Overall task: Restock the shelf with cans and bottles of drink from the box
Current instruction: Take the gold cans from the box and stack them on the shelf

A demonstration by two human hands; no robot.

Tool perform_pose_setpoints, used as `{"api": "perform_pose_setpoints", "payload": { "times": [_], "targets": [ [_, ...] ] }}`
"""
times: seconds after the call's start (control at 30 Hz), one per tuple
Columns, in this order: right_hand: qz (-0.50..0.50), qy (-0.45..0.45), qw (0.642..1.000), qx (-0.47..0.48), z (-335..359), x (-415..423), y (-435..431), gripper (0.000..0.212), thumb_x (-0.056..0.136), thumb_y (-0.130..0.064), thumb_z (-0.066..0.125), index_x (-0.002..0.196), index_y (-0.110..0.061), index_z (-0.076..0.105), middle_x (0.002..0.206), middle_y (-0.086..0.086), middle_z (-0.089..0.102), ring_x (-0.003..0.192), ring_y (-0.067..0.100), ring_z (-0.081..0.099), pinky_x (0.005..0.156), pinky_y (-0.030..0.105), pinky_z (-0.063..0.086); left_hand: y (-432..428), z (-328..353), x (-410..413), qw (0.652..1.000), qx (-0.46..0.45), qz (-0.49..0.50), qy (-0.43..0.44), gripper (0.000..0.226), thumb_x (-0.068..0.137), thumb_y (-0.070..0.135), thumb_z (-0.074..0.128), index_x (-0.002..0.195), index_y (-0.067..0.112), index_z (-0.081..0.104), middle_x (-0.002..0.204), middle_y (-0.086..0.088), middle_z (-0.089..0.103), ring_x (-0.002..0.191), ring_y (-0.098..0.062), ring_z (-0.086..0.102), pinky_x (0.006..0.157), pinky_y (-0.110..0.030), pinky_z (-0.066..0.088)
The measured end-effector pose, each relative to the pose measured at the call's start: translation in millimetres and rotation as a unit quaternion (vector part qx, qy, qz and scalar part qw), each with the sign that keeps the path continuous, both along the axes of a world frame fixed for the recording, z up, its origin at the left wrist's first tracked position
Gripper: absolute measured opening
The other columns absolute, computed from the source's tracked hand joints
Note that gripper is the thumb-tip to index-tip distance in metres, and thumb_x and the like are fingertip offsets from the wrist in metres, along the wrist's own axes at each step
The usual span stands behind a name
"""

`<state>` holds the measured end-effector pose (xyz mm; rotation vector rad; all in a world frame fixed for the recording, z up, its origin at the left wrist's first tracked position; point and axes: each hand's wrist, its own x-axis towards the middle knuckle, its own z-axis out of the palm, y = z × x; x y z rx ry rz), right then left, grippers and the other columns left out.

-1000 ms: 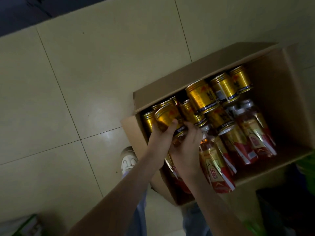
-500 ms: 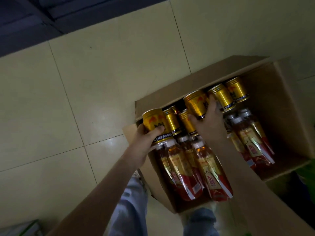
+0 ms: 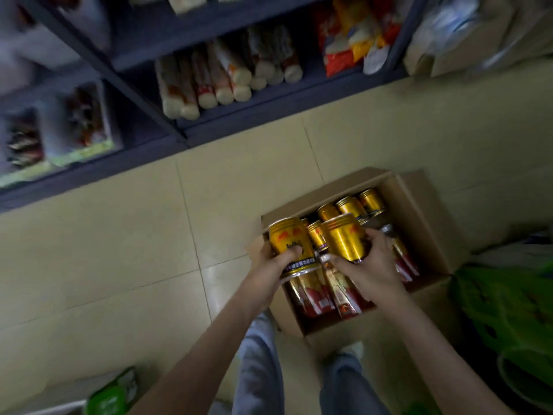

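An open cardboard box [image 3: 419,205] stands on the tiled floor, with several gold cans [image 3: 350,206] along its far side and bottles with red labels [image 3: 317,295] lying nearer me. My left hand [image 3: 269,269] grips one gold can [image 3: 288,241] above the box's left corner. My right hand [image 3: 374,265] holds a second gold can [image 3: 344,239] beside the first, over the bottles. The dark shelf [image 3: 239,109] runs along the top of the view, beyond a strip of floor.
Rolls of wrapped goods [image 3: 221,76] and snack packets [image 3: 350,40] fill the lower shelf. A green bag [image 3: 508,310] sits right of the box. A green and white package [image 3: 113,393] lies at the bottom left. My legs and shoes stand just behind the box.
My right hand has lifted a gold can out of the box. Both hands hold cans raised over the box. My view has tilted up, bringing the shelf into sight.
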<state>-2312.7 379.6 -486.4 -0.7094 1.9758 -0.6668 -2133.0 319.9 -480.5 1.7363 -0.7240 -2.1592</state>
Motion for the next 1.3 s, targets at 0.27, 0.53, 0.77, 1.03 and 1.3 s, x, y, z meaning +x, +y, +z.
{"api": "perform_pose_setpoints", "payload": {
  "times": [0.27, 0.53, 0.77, 1.03, 1.3],
  "targets": [
    [-0.057, -0.209, 0.974, -0.071, 233, -28, 81, 0.089, 0.056, -0.033, 0.089, 0.131, -0.029, 0.043, 0.124, 0.004, 0.058, 0.103, 0.021, 0.065, 0.088, 0.042, 0.051, 42, 231, -5, 0.980, -0.122, -0.135, 0.083, 0.081, 0.057, 0.034, 0.078, 0.128, 0.011, 0.048, 0.116, -0.012, 0.066, 0.102, -0.027, 0.067, 0.088, -0.044, 0.055],
    [-0.134, -0.271, 0.928, -0.218, 380, 1, 168, 0.102, 0.033, -0.040, 0.094, 0.123, -0.027, 0.050, 0.110, 0.006, 0.069, 0.100, 0.025, 0.068, 0.088, 0.042, 0.050, 90, 381, -16, 0.924, -0.186, -0.273, 0.192, 0.080, 0.066, 0.027, 0.078, 0.136, 0.013, 0.042, 0.125, -0.013, 0.062, 0.107, -0.027, 0.065, 0.084, -0.037, 0.055],
    [-0.241, -0.304, 0.850, -0.356, 462, 30, 283, 0.111, 0.041, -0.044, 0.093, 0.136, -0.018, 0.043, 0.126, 0.010, 0.063, 0.111, 0.026, 0.063, 0.083, 0.034, 0.056, 160, 467, -31, 0.843, -0.221, -0.413, 0.264, 0.062, 0.073, 0.022, 0.068, 0.131, 0.013, 0.047, 0.113, -0.008, 0.068, 0.100, -0.020, 0.068, 0.078, -0.028, 0.055],
    [-0.279, -0.172, 0.837, -0.438, 550, 55, 450, 0.097, 0.049, -0.048, 0.090, 0.127, -0.006, 0.054, 0.117, 0.016, 0.066, 0.103, 0.028, 0.065, 0.081, 0.033, 0.055, 290, 563, -69, 0.725, -0.263, -0.538, 0.341, 0.044, 0.071, 0.011, 0.076, 0.111, 0.017, 0.057, 0.091, 0.002, 0.073, 0.082, -0.014, 0.070, 0.069, -0.026, 0.057],
    [-0.344, -0.014, 0.822, -0.454, 631, 90, 658, 0.103, 0.041, -0.046, 0.093, 0.129, -0.009, 0.052, 0.119, 0.017, 0.065, 0.103, 0.032, 0.066, 0.075, 0.034, 0.057, 501, 628, -96, 0.633, -0.247, -0.604, 0.417, 0.048, 0.065, 0.018, 0.070, 0.111, 0.010, 0.059, 0.089, -0.003, 0.072, 0.081, -0.016, 0.070, 0.071, -0.030, 0.058]
  ]
}}
